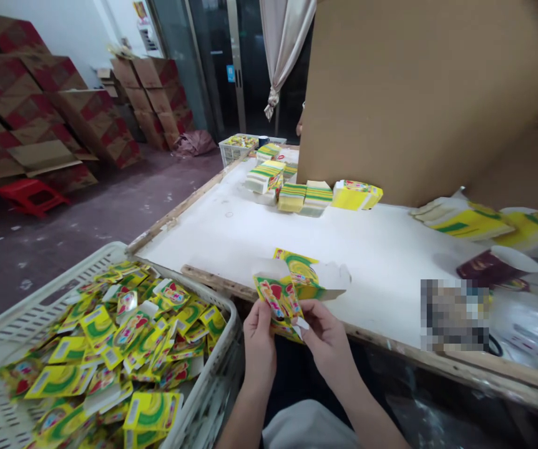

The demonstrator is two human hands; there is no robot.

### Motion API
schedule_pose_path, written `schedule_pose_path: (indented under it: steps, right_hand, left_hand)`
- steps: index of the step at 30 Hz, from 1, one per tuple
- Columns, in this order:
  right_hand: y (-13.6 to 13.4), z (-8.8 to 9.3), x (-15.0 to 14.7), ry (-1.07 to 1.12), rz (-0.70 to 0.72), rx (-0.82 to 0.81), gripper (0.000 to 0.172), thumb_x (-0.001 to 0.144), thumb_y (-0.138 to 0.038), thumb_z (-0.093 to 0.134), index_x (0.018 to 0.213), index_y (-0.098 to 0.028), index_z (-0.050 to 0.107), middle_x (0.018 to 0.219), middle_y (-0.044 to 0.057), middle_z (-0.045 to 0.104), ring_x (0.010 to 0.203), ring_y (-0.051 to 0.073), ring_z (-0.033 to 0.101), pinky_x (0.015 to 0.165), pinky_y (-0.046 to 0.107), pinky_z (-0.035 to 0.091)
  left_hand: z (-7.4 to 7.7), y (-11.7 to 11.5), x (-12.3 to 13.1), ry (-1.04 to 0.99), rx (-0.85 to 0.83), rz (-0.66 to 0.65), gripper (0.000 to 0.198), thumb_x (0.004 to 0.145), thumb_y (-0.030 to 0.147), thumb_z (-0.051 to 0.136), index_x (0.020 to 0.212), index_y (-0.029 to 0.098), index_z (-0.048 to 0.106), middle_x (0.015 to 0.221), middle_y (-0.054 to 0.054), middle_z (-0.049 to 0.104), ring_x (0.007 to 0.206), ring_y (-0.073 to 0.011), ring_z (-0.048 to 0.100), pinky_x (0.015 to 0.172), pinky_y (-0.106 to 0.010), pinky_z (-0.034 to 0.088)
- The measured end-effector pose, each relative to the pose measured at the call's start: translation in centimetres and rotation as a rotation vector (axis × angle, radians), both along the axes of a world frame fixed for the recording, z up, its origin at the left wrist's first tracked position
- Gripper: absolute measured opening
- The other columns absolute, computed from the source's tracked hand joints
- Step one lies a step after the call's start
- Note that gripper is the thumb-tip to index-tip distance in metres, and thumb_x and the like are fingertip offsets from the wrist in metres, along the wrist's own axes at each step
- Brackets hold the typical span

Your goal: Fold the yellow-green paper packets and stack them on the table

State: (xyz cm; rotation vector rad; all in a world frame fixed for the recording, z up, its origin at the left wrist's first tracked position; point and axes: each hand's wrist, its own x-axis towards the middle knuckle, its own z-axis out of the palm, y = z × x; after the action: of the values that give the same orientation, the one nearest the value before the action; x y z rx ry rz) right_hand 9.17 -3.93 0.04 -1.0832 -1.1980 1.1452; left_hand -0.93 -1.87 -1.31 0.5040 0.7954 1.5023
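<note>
Between my two hands is a small yellow, green and red printed carton (276, 298), held near the front edge of the white table. My left hand (259, 333) pinches its lower left side. The fingers of my right hand (321, 327) close on its lower right corner, where a white flap shows by the thumb. Just behind it, on the table, lies another printed carton piece (304, 274) with its pale inner side partly turned up. To my left, a white plastic basket (234, 318) holds many small folded cartons (131, 330) in a loose heap.
Stacks of flat carton blanks (305, 196) stand along the back of the white table (213, 227). A large cardboard sheet (414, 100) rises behind them. At the right are a dark red cup (489, 265) and clear plastic (531, 330). A red stool (32, 196) and stacked boxes (95, 125) stand left.
</note>
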Motion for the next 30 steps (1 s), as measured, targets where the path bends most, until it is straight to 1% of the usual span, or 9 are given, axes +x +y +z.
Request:
schedule_pose_path:
  steps: [5, 8, 12, 15, 18, 21, 23, 26, 30]
  right_hand:
    - [0.1, -0.1, 0.5, -0.032, -0.044, 0.063, 0.007, 0.080, -0.018, 0.055, 0.086, -0.019, 0.057, 0.079, 0.001, 0.060, 0.073, 0.014, 0.057, 0.068, 0.024, 0.047]
    - [0.3, 0.2, 1.3, -0.181, -0.056, 0.167, 0.008, 0.081, -0.017, 0.054, 0.087, -0.020, 0.059, 0.080, 0.002, 0.059, 0.074, 0.014, 0.057, 0.067, 0.025, 0.046]
    - [0.1, 0.9, 2.1, -0.565, -0.158, 0.457, 0.023, 0.082, -0.009, 0.049, 0.093, -0.022, 0.063, 0.085, 0.004, 0.057, 0.080, 0.016, 0.054, 0.070, 0.029, 0.045]
    - [-0.3, 1.2, 1.5, -0.754, 0.011, 0.606, 0.031, 0.082, -0.005, 0.045, 0.098, -0.023, 0.064, 0.084, 0.005, 0.058, 0.080, 0.016, 0.053, 0.070, 0.029, 0.045]
    - [-0.6, 0.9, 0.5, -0.768, 0.064, 0.611, 0.037, 0.082, -0.003, 0.042, 0.107, -0.024, 0.061, 0.089, 0.005, 0.058, 0.086, 0.016, 0.053, 0.079, 0.033, 0.045]
    - [-0.6, 0.1, 0.2, -0.776, -0.173, 0.540, 0.047, 0.077, -0.008, 0.050, 0.121, -0.024, 0.050, 0.107, 0.009, 0.051, 0.105, 0.023, 0.047, 0.093, 0.045, 0.038]
    - [-0.4, -0.4, 0.2, -0.777, -0.237, 0.440, 0.054, 0.074, -0.013, 0.058, 0.125, -0.023, 0.046, 0.118, 0.011, 0.044, 0.114, 0.027, 0.040, 0.097, 0.048, 0.035]
    - [0.0, -0.8, 0.2, -0.791, -0.137, 0.325, 0.054, 0.070, -0.012, 0.061, 0.123, -0.023, 0.050, 0.124, 0.011, 0.042, 0.119, 0.028, 0.037, 0.100, 0.049, 0.033]
    - [0.5, -0.7, -0.1, -0.780, -0.116, 0.332, 0.049, 0.069, -0.007, 0.059, 0.114, -0.023, 0.058, 0.122, 0.011, 0.045, 0.120, 0.029, 0.036, 0.101, 0.050, 0.031]
  left_hand:
    - [-0.7, -0.1, 0.0, 0.052, -0.002, -0.002, 0.020, 0.075, 0.036, 0.063, 0.073, 0.016, 0.066, 0.068, 0.000, 0.063, 0.065, -0.0108, 0.055, 0.062, -0.020, 0.045]
    - [-0.8, -0.2, -0.1, 0.152, 0.035, 0.027, 0.022, 0.076, 0.037, 0.062, 0.087, 0.019, 0.066, 0.085, -0.001, 0.065, 0.080, -0.0121, 0.058, 0.073, -0.021, 0.045]
    - [0.2, -0.6, -0.2, 0.096, 0.180, 0.094, 0.068, 0.060, 0.045, 0.074, 0.121, 0.027, 0.050, 0.122, -0.006, 0.054, 0.109, -0.0211, 0.052, 0.092, -0.031, 0.042]
    - [1.3, -0.5, -0.9, -0.082, 0.083, 0.152, 0.060, 0.062, 0.051, 0.070, 0.113, 0.024, 0.054, 0.106, -0.006, 0.061, 0.099, -0.0221, 0.057, 0.087, -0.035, 0.046]
    - [1.9, 0.2, -1.9, -0.231, -0.030, 0.265, 0.031, 0.074, 0.047, 0.058, 0.088, 0.019, 0.060, 0.077, 0.000, 0.060, 0.082, -0.0168, 0.061, 0.089, -0.038, 0.045]
    - [2.2, 0.7, -2.7, -0.279, 0.000, 0.341, 0.029, 0.077, 0.046, 0.052, 0.082, 0.018, 0.059, 0.073, 0.001, 0.058, 0.077, -0.0152, 0.060, 0.092, -0.040, 0.042]
    - [2.2, 0.7, -2.8, -0.283, 0.028, 0.353, 0.030, 0.078, 0.047, 0.050, 0.083, 0.018, 0.058, 0.075, 0.000, 0.058, 0.079, -0.0157, 0.059, 0.094, -0.041, 0.042]
    - [2.2, 0.5, -2.7, -0.284, 0.056, 0.323, 0.029, 0.079, 0.046, 0.049, 0.084, 0.018, 0.058, 0.076, 0.000, 0.057, 0.079, -0.0160, 0.058, 0.093, -0.043, 0.042]
    - [2.1, 0.3, -2.3, -0.254, 0.082, 0.305, 0.028, 0.079, 0.045, 0.049, 0.083, 0.019, 0.059, 0.076, 0.000, 0.056, 0.078, -0.0154, 0.057, 0.091, -0.043, 0.043]
